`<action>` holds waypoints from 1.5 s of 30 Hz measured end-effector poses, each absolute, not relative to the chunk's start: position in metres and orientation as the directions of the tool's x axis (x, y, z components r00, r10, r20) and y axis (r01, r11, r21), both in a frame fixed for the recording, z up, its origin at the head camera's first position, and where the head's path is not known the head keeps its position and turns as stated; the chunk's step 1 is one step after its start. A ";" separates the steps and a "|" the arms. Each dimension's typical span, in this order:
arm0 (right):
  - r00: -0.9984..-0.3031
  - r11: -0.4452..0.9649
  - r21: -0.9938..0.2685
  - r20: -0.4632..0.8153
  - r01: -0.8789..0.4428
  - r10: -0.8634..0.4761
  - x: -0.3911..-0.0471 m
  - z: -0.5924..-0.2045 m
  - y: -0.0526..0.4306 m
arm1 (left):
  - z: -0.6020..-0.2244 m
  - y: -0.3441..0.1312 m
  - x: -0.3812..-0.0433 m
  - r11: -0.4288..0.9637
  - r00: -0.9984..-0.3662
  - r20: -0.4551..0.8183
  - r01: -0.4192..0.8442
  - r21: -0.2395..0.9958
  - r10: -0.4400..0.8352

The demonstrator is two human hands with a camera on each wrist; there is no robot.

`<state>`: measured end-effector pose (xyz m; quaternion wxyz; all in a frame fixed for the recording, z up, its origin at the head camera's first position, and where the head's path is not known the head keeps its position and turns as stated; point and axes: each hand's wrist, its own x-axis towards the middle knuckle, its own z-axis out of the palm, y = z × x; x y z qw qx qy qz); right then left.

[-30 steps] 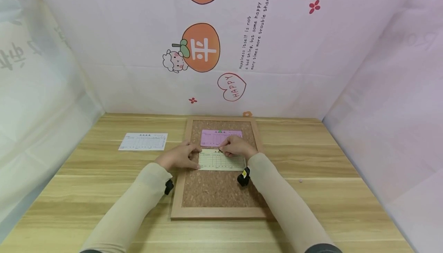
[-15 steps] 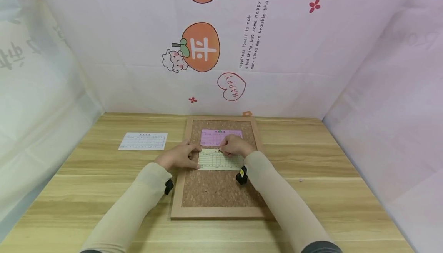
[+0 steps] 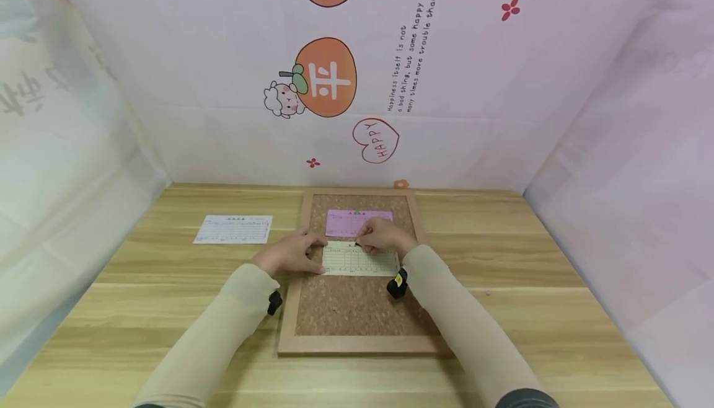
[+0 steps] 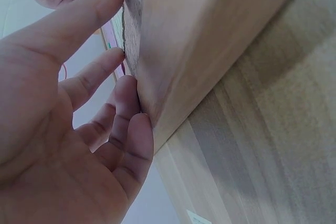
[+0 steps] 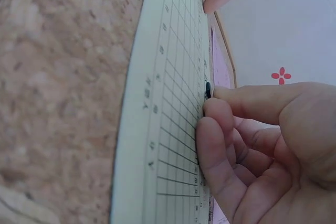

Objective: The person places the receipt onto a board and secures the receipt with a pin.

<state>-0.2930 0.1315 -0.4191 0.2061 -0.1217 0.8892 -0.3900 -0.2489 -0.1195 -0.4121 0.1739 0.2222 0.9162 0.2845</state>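
A pale yellow printed form (image 3: 341,260) lies across the middle of a wood-framed cork board (image 3: 357,309). My left hand (image 3: 290,254) holds down its left edge, thumb and fingertips spread on the paper and frame. With thumb and index finger, my right hand (image 3: 385,235) pinches a small dark push pin (image 5: 208,88) at the form's top edge. Whether its point is in the cork is hidden. Just above, a pink form (image 3: 340,224) is on the board, with a green pin (image 3: 357,212) at its top; the right hand covers its lower right corner.
To the left of the board, a white form (image 3: 234,230) lies flat on the wooden table (image 3: 128,309). A tiny pale object (image 3: 488,292) sits on the table at the right. Printed sheeting (image 3: 457,147) closes off the back and sides.
Both hands keep their places on the yellow form. The whole view shifts very slightly; the right wrist moves only a little.
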 end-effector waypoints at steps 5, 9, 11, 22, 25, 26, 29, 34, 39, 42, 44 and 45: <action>-0.870 0.646 -0.762 -0.288 -0.045 -0.401 -0.291 -0.414 0.134 | -0.413 -0.119 -0.250 0.743 -0.842 -0.195 0.307 0.594 0.503; -0.863 0.637 -0.768 -0.276 -0.067 -0.423 -0.291 -0.415 0.138 | -0.413 -0.117 -0.250 0.747 -0.844 -0.203 0.298 0.594 0.497; -0.864 0.641 -0.764 -0.271 -0.075 -0.424 -0.291 -0.415 0.142 | -0.412 -0.117 -0.250 0.747 -0.843 -0.202 0.300 0.593 0.499; -0.869 0.672 -0.721 -0.211 -0.171 -0.447 -0.282 -0.406 0.159 | -0.411 -0.117 -0.249 0.745 -0.839 -0.210 0.295 0.598 0.501; -0.867 0.688 -0.681 -0.157 -0.252 -0.473 -0.277 -0.401 0.165 | -0.410 -0.117 -0.249 0.746 -0.841 -0.214 0.289 0.599 0.497; -0.868 0.696 -0.661 -0.135 -0.281 -0.479 -0.276 -0.400 0.167 | -0.410 -0.117 -0.249 0.747 -0.842 -0.213 0.288 0.600 0.496; -0.863 0.697 -0.626 -0.076 -0.349 -0.500 -0.270 -0.396 0.175 | -0.409 -0.116 -0.250 0.749 -0.844 -0.213 0.285 0.599 0.492; -0.854 0.683 -0.618 -0.035 -0.390 -0.519 -0.266 -0.396 0.189 | -0.409 -0.116 -0.251 0.749 -0.846 -0.209 0.286 0.598 0.490; -0.865 0.695 -0.620 -0.051 -0.364 -0.499 -0.262 -0.400 0.204 | -0.411 -0.118 -0.251 0.747 -0.848 -0.210 0.279 0.603 0.486; -0.878 0.711 -0.619 -0.073 -0.333 -0.474 -0.256 -0.402 0.214 | -0.411 -0.118 -0.250 0.749 -0.850 -0.207 0.282 0.599 0.485; -0.877 0.710 -0.621 -0.075 -0.331 -0.474 -0.253 -0.404 0.220 | -0.411 -0.118 -0.249 0.750 -0.851 -0.207 0.279 0.600 0.483; -0.875 0.710 -0.619 -0.075 -0.336 -0.479 -0.252 -0.405 0.223 | -0.411 -0.118 -0.249 0.750 -0.851 -0.208 0.278 0.600 0.482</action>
